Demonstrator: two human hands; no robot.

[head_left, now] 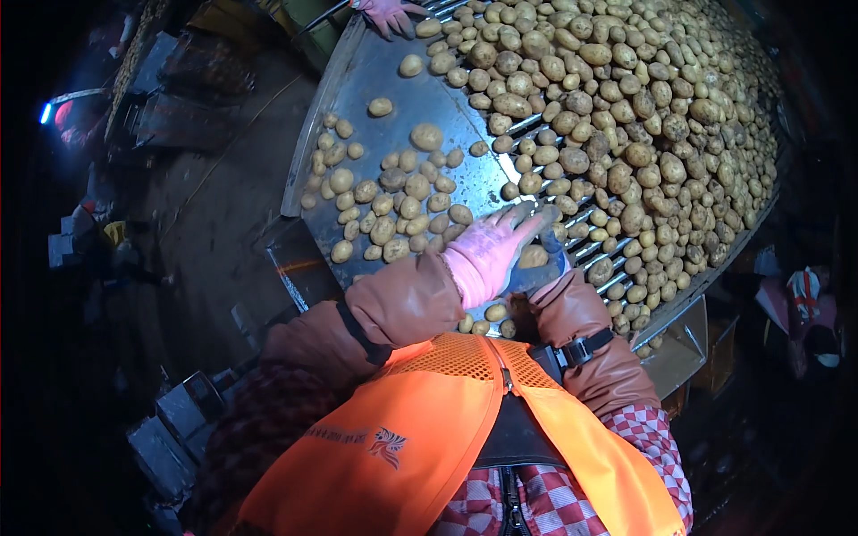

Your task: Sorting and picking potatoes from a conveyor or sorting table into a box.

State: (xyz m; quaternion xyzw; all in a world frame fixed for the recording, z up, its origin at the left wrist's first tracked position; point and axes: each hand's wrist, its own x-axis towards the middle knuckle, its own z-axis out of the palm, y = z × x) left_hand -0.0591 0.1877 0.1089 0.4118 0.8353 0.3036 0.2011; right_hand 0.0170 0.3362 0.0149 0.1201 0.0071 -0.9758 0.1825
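My left hand (pixel 494 250), in a pink glove with darkened fingertips, reaches across to the right with its fingers stretched out flat over the edge of the metal bars. Partly behind it is my right hand (pixel 552 266), in a bluish-grey glove, its fingers curled around a potato (pixel 534 256). The left hand hides some of those fingers. Loose potatoes (pixel 408 208) lie on the smooth metal sheet (pixel 357 89) to the left. A large heap of potatoes (pixel 643 125) covers the bars (pixel 597 253) on the right. A few more potatoes (pixel 495 313) rest close to my body.
Another person's pink-gloved hand (pixel 391 13) touches the sheet's far edge. A raised metal rim (pixel 313 134) bounds the left side. Boxes (pixel 183 415) stand on the dark floor at lower left, and an open chute (pixel 677 344) sits below the right edge.
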